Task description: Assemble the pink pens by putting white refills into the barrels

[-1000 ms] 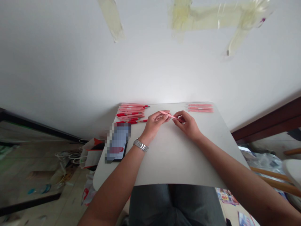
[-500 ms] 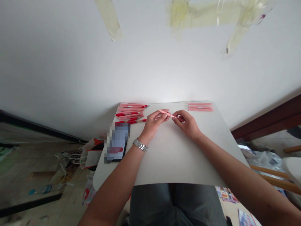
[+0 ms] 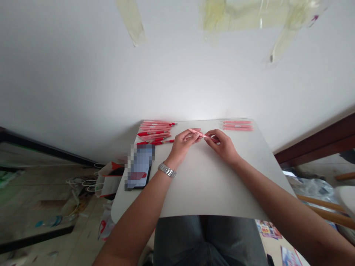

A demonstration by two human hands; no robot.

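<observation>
Between my two hands, above the white table (image 3: 199,184), is a slim pink pen (image 3: 195,131), tilted down towards the right. My left hand (image 3: 184,143), with a metal watch at the wrist, pinches its upper left part. The fingers of my right hand (image 3: 220,143) close round its right end, hiding part of it. To the left lies a row of pink and red pens (image 3: 154,128), some with dark tips. Several pink pens (image 3: 237,126) rest side by side at the back right, beyond my right hand.
A phone (image 3: 140,166) with a blurred screen lies at the table's left side. The white wall (image 3: 177,74) rises directly behind the table. Bags and cables (image 3: 107,181) are on the floor at the left. A chair with wooden bars (image 3: 321,203) stands at the right.
My hands keep almost the same hold on the pen. The whole view has shifted slightly, so everything appears a little further right.
</observation>
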